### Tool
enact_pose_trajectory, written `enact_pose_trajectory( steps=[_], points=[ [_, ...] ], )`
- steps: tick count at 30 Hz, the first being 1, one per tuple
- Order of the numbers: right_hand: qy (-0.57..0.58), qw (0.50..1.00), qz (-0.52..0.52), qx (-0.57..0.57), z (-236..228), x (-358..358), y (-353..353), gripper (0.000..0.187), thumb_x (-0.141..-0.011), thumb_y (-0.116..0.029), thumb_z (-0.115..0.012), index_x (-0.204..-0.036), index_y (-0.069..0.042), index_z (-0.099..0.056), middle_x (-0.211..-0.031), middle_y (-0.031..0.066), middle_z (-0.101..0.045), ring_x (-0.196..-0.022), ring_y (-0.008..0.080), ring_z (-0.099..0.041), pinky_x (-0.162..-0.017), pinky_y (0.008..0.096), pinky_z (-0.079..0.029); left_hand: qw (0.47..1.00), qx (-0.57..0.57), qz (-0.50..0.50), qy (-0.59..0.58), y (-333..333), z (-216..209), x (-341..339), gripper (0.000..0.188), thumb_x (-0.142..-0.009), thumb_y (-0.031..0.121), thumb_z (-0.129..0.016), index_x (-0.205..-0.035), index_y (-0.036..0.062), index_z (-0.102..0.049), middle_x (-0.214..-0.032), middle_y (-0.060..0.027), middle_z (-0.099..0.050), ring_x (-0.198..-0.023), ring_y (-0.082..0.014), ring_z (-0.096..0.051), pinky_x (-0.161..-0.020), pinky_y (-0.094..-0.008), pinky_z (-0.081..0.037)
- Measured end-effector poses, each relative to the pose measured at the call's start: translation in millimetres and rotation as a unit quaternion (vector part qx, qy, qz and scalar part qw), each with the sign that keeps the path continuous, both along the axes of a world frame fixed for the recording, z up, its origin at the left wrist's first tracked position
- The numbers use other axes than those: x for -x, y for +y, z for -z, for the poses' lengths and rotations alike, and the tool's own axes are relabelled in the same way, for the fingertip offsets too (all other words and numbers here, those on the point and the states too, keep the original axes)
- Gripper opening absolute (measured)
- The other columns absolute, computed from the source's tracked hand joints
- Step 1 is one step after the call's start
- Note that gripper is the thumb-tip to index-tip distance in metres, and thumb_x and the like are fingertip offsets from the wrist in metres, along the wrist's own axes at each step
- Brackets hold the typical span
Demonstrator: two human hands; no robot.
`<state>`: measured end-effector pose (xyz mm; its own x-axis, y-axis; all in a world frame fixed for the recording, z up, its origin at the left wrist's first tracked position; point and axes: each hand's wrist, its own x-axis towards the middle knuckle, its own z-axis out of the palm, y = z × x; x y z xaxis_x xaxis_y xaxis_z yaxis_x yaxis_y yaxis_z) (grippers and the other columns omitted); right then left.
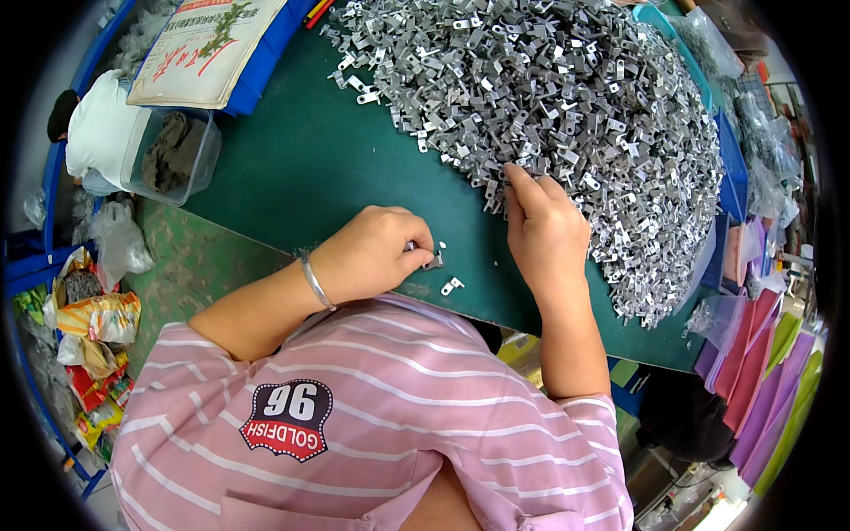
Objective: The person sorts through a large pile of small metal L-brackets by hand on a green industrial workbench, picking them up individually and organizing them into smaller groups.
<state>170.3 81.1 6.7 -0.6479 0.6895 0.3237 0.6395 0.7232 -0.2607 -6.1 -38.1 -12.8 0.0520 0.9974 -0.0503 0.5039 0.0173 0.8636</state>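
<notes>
One hand, the left, curls, seemingly pinching a metal piece.

The scene was viewed from the person's head, through the left of two fisheye cameras worn side by side. The lens was aimed steeply downward and slightly forward: the striped shirt was seen from above along the lower edge, with the green tabletop beyond it. The left hand and the right hand were taken in at close range near the middle, and the heap of metal pieces was placed farther off, toward the top. A wide field was covered, darkened at both sides. Near the right rim, shapes were perhaps too squeezed to be read surely.
</notes>
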Motion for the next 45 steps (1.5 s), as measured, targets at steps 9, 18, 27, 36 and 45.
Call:
enact_pose_trajectory(
  steps=[9, 18, 27, 36, 45],
  points=[
    [0.343, 0.800, 0.024, 0.492, 1, -20, 9, 0.011, -0.086, -0.008, -0.059, -0.096, -0.003, -0.058, -0.075, 0.0105, -0.062, -0.046, 0.0128, -0.046, -0.041, 0.0255, -0.034, 0.995, 0.018, -0.070, -0.072, 7, -11, 6, 0.007, -0.077, 0.006, -0.068, -0.081, 0.0008, -0.066, -0.076, -0.0073, -0.065, -0.067, -0.0144, -0.060, -0.062, -0.0263, -0.047],
    [0.218, 0.944, -0.118, 0.218, 13, -47, -28, 0.011, -0.079, 0.001, -0.063, -0.090, -0.001, -0.063, -0.076, 0.0093, -0.064, -0.057, 0.0165, -0.059, -0.050, 0.0248, -0.046, 0.997, 0.049, -0.022, -0.056, 8, -5, 5, 0.012, -0.077, 0.007, -0.068, -0.088, 0.0006, -0.066, -0.079, -0.0091, -0.065, -0.069, -0.0163, -0.061, -0.063, -0.0278, -0.048],
    [0.166, 0.965, -0.128, 0.156, 28, -49, -52, 0.018, -0.072, -0.002, -0.071, -0.089, -0.004, -0.065, -0.075, 0.0086, -0.061, -0.062, 0.0246, -0.060, -0.053, 0.0330, -0.050, 0.993, 0.006, 0.115, 0.028, 3, 2, -8, 0.015, -0.077, 0.009, -0.066, -0.090, 0.0012, -0.065, -0.079, -0.0131, -0.063, -0.072, -0.0262, -0.062, -0.065, -0.0337, -0.050],
    [0.221, 0.944, 0.015, 0.245, 36, -35, -31, 0.014, -0.078, -0.004, -0.068, -0.091, -0.002, -0.064, -0.074, 0.0077, -0.061, -0.057, 0.0183, -0.057, -0.049, 0.0293, -0.044, 0.999, 0.032, -0.007, -0.037, 18, -14, -6, 0.010, -0.079, 0.007, -0.067, -0.087, 0.0010, -0.066, -0.081, -0.0093, -0.065, -0.071, -0.0160, -0.062, -0.065, -0.0272, -0.049],
    [0.472, 0.653, 0.016, 0.591, 22, -56, -21, 0.009, -0.083, -0.004, -0.061, -0.087, 0.002, -0.064, -0.076, 0.0108, -0.061, -0.055, 0.0111, -0.052, -0.043, 0.0198, -0.035, 0.994, -0.104, -0.036, -0.002, 37, -7, -12, 0.019, -0.077, 0.004, -0.067, -0.096, 0.0025, -0.066, -0.079, -0.0087, -0.062, -0.067, -0.0181, -0.059, -0.060, -0.0280, -0.047]
  ],
)
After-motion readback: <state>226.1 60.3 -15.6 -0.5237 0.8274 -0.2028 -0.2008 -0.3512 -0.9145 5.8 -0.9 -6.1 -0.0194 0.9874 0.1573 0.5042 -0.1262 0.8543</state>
